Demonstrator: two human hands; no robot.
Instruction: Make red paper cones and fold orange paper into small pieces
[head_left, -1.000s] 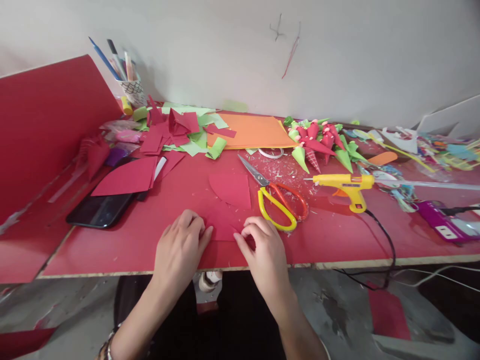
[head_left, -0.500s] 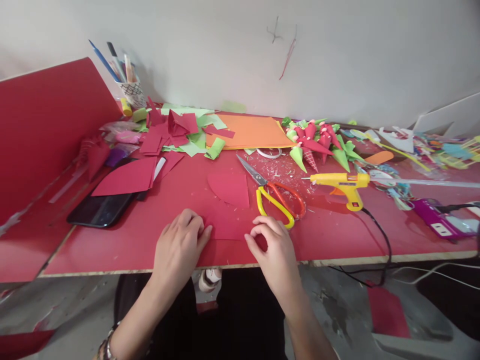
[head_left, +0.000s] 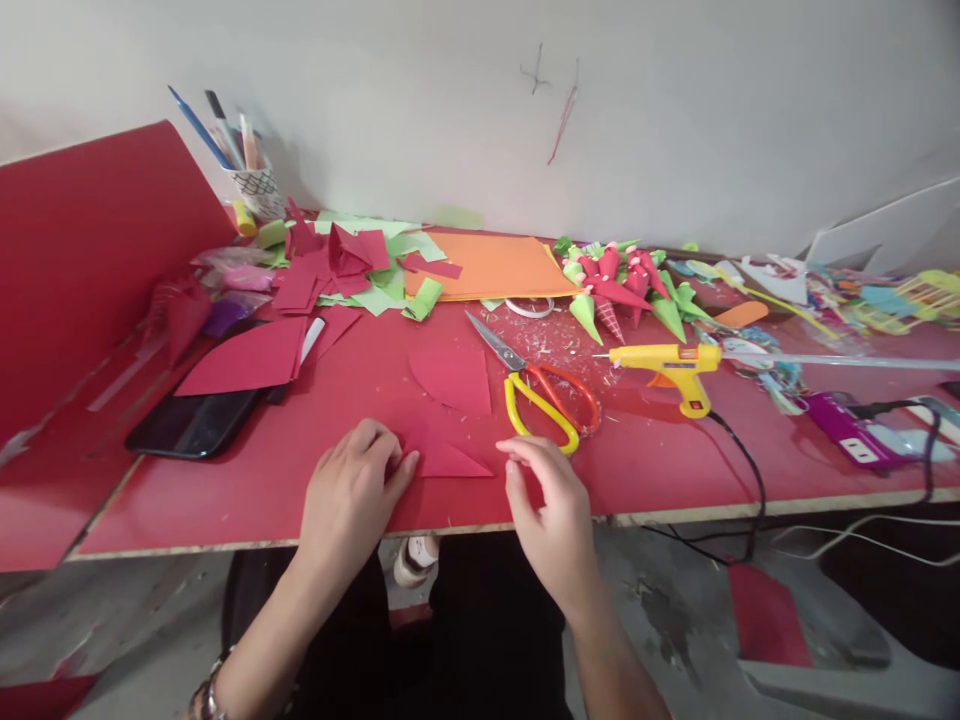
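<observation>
A small folded red paper piece (head_left: 448,459) lies flat near the front edge of the red table (head_left: 675,470). My left hand (head_left: 352,490) rests with curled fingers pressing on the paper's left end. My right hand (head_left: 551,505) hovers just right of the paper, fingers loosely spread and holding nothing. A red paper quarter-circle (head_left: 456,378) lies just behind the folded piece. Scissors (head_left: 536,390) with yellow and orange handles lie right of it, close to my right hand.
A yellow glue gun (head_left: 671,365) with a black cord lies at the right. Red and green paper cones (head_left: 622,290), an orange sheet (head_left: 491,265), paper scraps (head_left: 345,265), a pen cup (head_left: 255,185) and a black phone (head_left: 191,422) surround the work spot. A red board (head_left: 90,250) leans at left.
My right hand has let go of the folded red paper and drawn back to the right, fingers opening. My left hand stays pressed on the paper. The view has drifted slightly.
</observation>
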